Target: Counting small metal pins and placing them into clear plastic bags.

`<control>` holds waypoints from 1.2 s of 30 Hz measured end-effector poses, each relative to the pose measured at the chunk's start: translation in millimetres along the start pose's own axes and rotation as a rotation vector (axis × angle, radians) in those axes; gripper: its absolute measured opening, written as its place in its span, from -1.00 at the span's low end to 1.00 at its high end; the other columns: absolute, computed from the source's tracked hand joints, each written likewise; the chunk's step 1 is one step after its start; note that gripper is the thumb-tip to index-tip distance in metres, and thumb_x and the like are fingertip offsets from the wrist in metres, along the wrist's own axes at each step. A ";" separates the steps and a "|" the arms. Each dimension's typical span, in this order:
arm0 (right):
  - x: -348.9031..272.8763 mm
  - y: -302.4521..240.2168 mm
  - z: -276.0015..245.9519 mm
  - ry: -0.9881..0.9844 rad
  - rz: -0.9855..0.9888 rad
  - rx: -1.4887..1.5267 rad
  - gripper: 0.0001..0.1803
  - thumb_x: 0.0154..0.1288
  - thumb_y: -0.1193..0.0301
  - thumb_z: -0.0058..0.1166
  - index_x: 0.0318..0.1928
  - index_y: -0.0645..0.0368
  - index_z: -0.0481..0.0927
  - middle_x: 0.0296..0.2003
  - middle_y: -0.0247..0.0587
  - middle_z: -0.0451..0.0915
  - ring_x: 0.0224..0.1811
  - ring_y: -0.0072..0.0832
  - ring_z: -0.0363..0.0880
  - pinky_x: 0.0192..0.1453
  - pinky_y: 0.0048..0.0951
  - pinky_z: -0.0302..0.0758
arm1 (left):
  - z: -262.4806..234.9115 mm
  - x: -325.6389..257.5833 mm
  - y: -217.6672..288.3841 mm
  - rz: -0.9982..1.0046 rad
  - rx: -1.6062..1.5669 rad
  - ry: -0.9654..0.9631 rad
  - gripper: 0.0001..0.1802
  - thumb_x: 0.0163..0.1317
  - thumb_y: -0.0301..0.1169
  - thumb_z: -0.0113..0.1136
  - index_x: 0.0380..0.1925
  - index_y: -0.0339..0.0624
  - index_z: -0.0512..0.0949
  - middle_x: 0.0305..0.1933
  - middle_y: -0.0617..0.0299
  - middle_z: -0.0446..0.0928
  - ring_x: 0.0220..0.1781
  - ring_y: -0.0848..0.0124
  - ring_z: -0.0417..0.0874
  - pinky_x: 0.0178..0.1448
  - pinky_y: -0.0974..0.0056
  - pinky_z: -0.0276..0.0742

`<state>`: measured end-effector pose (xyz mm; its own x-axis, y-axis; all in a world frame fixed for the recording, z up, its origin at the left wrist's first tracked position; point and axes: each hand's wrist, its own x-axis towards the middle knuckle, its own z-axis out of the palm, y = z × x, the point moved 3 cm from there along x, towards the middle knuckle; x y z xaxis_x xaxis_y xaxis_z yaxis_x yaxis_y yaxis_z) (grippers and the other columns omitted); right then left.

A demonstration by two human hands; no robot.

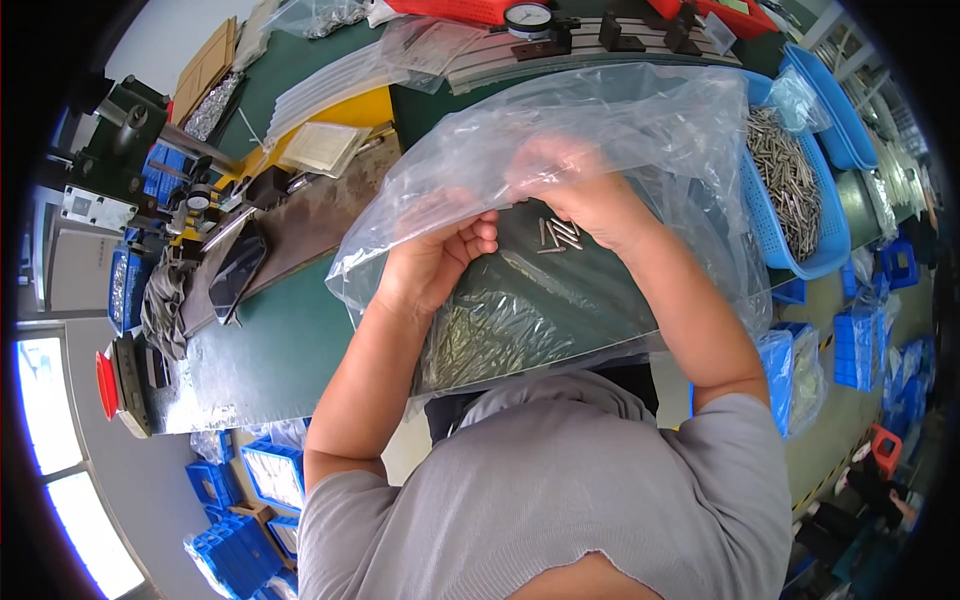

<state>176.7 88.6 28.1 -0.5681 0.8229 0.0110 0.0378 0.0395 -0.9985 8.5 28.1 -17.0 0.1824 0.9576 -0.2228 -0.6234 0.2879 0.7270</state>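
Spreading across the middle of the frame, a green bench mat (300,340) carries the work, and over its centre billows a large clear plastic bag (620,130), the biggest loose thing in view. At right centre a blue perforated basket (775,235) holds a heap of slim metal pins, its long side running from upper frame to lower. At upper left sit a brown cardboard piece (205,68) and a pale flat square packet (322,147) on a yellow patch; a round dial gauge (528,17) stands at top centre. Blue crates (240,545) stack at lower left.

Both hands grip the bag's film. The left hand (435,255), just left of centre, is closed on a fold of plastic with its fingers curled. The right hand (585,190), slightly higher and to the right, pinches the film too, partly veiled by it, so its exact finger spread cannot be told.

Between them, just below the right hand and nearer to it, lies a small cluster of loose pins (560,235), their long axes pointing mostly toward the upper right.
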 end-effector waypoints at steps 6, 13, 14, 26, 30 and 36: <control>2.6 7.0 8.8 -0.014 -0.123 0.058 -0.88 0.10 0.55 0.11 -0.30 0.23 0.53 -0.37 -0.36 0.52 -0.27 -0.61 0.48 -0.19 -0.58 0.42 | 4.7 -1.0 0.2 -0.009 -0.009 0.001 -0.80 0.17 -0.46 0.11 -0.22 -0.33 0.47 -0.31 0.07 0.55 -0.34 0.37 0.59 -0.22 0.31 0.56; 5.6 16.2 18.5 -0.093 -0.049 0.214 -0.89 0.12 0.51 0.12 -0.30 0.21 0.54 -0.39 -0.34 0.52 -0.36 -0.66 0.45 -0.31 -0.61 0.40 | 7.4 -1.6 -0.6 0.010 -0.030 -0.010 -0.80 0.19 -0.48 0.08 -0.21 -0.37 0.47 -0.29 0.06 0.55 -0.32 0.35 0.59 -0.18 0.30 0.57; 4.5 14.4 18.7 -0.094 -0.048 0.214 -0.89 0.12 0.51 0.12 -0.30 0.21 0.54 -0.39 -0.34 0.52 -0.36 -0.66 0.45 -0.31 -0.61 0.40 | 7.2 -1.4 -0.8 0.010 -0.031 -0.010 -0.80 0.19 -0.48 0.08 -0.21 -0.37 0.47 -0.29 0.06 0.55 -0.32 0.35 0.59 -0.18 0.30 0.57; 7.7 19.0 -10.0 -0.029 0.295 0.862 -0.86 0.18 0.41 0.07 -0.28 0.19 0.50 -0.53 -0.42 0.41 -0.70 -0.77 0.10 -0.68 -0.75 -0.06 | -3.4 1.4 -1.1 0.047 -0.052 0.037 -0.82 0.22 -0.39 0.04 -0.25 -0.27 0.47 -0.35 0.09 0.56 -0.36 0.35 0.60 -0.22 0.26 0.58; 6.5 25.1 -11.4 -0.076 0.213 0.470 -0.86 0.16 0.41 0.09 -0.30 0.21 0.51 -0.50 -0.35 0.45 -0.63 -0.66 0.27 -0.64 -0.64 0.17 | -5.3 2.4 -1.6 0.053 -0.077 0.030 -0.82 0.23 -0.39 0.02 -0.25 -0.26 0.46 -0.36 0.10 0.55 -0.36 0.35 0.60 -0.22 0.26 0.58; 6.5 17.6 -6.5 0.139 -0.327 -1.020 -0.82 0.00 0.38 0.16 -0.32 0.10 0.56 -0.37 -0.11 0.54 -0.24 -0.16 0.53 -0.19 -0.19 0.44 | -3.1 2.0 -0.2 0.057 -0.058 0.023 -0.82 0.22 -0.39 0.03 -0.25 -0.26 0.46 -0.36 0.10 0.55 -0.37 0.36 0.60 -0.23 0.28 0.58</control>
<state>179.1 98.3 10.9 -0.5789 0.7413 0.3397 0.6045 0.6697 -0.4313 6.6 29.9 -19.5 0.1285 0.9719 -0.1972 -0.6754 0.2313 0.7002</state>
